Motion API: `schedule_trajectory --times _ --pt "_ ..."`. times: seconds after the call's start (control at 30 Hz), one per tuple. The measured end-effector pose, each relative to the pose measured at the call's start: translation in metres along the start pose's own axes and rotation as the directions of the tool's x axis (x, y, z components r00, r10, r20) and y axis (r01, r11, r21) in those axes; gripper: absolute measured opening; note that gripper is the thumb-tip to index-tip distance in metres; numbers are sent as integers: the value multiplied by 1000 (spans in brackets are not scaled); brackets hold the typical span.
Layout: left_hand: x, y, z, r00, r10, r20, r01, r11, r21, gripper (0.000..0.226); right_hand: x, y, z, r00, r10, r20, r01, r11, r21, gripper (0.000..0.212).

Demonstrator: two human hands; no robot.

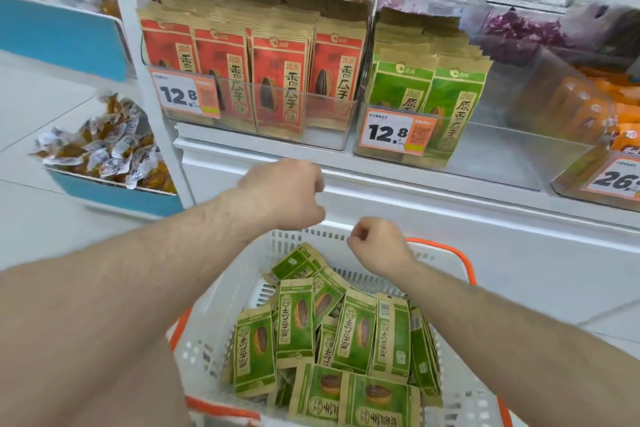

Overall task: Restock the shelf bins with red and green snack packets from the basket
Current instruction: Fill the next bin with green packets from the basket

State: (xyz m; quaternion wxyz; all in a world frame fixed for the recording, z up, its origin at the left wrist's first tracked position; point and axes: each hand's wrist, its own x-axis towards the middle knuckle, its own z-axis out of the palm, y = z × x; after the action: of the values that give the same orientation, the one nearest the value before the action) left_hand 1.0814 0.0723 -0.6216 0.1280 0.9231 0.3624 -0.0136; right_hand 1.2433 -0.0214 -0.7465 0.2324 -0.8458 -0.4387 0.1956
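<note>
Reaching down over the white plastic basket with orange handles (pixel 263 274), both hands hold nothing right now. The left hand (pixel 284 194) hangs above the basket's far rim with its fingers curled in a loose fist. The right hand (pixel 377 244) is just beside it, also curled, with finger and thumb tips close together but nothing between them. This looks like the pause between two trips, so the next move is likely to dip a hand into the basket and pick up a green and tan paper snack packet (pixel 294 319). About twelve green packets can be seen lying in a heap in the basket, though some are hidden under others. No red ones show in there. On the white shelf (pixel 263 146) above, the clear plastic bin on the left (pixel 329 111) holds four rows of red and tan paper snack packets (pixel 280 80) and looks full. The clear bin next to it (pixel 502 146) has two rows of green packets at its left side, with bare room at its right side. That is where the green ones should go, standing up and facing the front. Two orange and white price tags (pixel 185 95) hang on the bin fronts.
</note>
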Motion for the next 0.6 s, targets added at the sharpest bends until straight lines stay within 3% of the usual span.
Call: schedule_trajectory --times 0.13,0.23,0.4,0.6 --pt "-11 -25 14 985 -40 170 42 999 -12 40 -5 9 83 921 257 293 -271 963 5 5" --pt "-12 -28 15 970 -13 243 36 995 -91 40 -21 13 131 828 360 429 -361 929 -83 21" --pt "-13 -32 16 960 28 280 8 992 -124 37 -32 18 166 762 517 389 -509 850 -133 44" --pt "-13 -40 10 961 44 272 -3 989 -151 39 -32 12 183 763 556 331 -538 829 -153 32"
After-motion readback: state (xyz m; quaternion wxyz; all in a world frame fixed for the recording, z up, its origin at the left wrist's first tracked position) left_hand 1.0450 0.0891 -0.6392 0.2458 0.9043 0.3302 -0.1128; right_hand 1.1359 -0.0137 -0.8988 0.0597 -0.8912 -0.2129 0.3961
